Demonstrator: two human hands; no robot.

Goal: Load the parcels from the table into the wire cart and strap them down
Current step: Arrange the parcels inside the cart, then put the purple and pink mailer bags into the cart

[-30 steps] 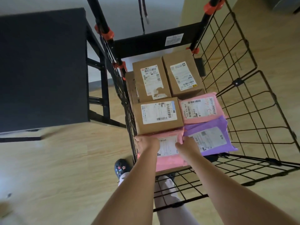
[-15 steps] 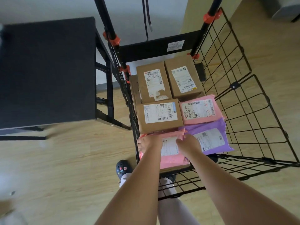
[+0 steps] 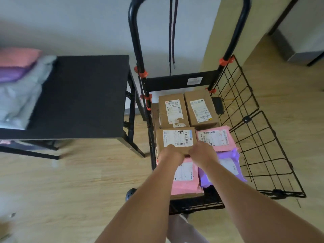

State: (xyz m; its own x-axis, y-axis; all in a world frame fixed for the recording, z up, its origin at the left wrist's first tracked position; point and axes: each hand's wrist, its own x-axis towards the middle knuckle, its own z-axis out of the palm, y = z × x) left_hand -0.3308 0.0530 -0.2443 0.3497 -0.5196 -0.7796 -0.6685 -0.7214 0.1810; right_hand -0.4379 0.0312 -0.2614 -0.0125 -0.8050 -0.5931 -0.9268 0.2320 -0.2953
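Box [image 3: 176, 140], brown with its label up, lies on top of the load in the cart [image 3: 254, 137], at the front left. Its long axis runs left to right across the cart, and the barcode sits along its near edge. Both hands meet that near edge. The left hand [image 3: 171, 155] is at the edge's middle and the right hand [image 3: 202, 153] at its right corner, knuckles up and nearly touching each other. The fingers of both curl down out of sight behind the backs of the hands, so I cannot tell whether they grip the box or what lies under it.

Behind the box, two rear boxes [image 3: 187, 109] lie side by side, with their long axes pointing away toward the handle. A pink mailer [image 3: 217, 138] lies just right of the box, and a purple mailer [image 3: 229, 165] lies nearer than that. Another pink one, the near mailer [image 3: 185, 176], shows between the forearms. Straps [image 3: 172, 41] hang from the handle. The table [image 3: 84, 95] stands left of the cart, with a blurred pile [image 3: 19, 85] of soft parcels at its left end.
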